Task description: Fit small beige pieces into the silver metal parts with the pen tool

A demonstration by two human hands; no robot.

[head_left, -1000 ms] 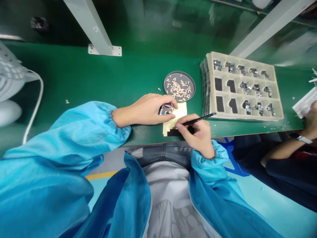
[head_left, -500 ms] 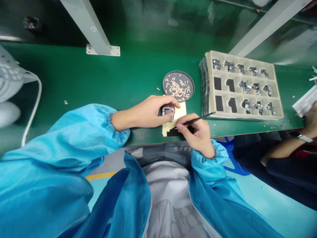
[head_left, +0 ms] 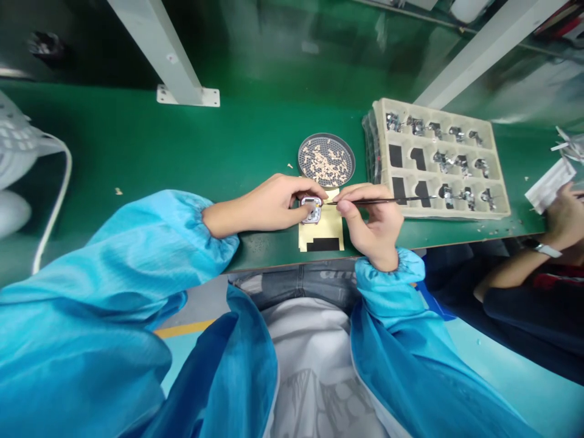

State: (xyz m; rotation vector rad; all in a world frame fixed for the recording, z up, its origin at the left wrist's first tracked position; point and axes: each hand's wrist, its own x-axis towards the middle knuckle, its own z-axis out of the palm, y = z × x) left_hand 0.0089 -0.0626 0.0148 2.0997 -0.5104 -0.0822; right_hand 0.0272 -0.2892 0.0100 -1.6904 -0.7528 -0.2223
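My left hand (head_left: 285,201) grips a small rounded-square casing (head_left: 312,210), like a smartwatch body, with thumb and fingers at its sides. The casing's open face looks up and shows parts inside. Just to the right, my right hand (head_left: 371,219) is closed round dark, thin tweezers (head_left: 387,201), held almost level. Their tip points left and reaches the casing's right edge; whether it touches or carries anything is too small to tell. Beneath both lies a pad of yellow backing paper (head_left: 314,237) with a black strip (head_left: 323,244) along its near edge.
A round grey mesh dish (head_left: 326,159) of tiny beige pieces stands behind the casing. At right, a stack of cream trays (head_left: 456,210) carries small metal-looking parts and black pads in its compartments. Farther right is another person's hand (head_left: 564,213) near white paper. A white post (head_left: 177,61) rises behind.
My right hand has moved up from the pad's near edge, bringing the tweezers level and their tip to the casing. The casing now lies flatter, still in my left hand.
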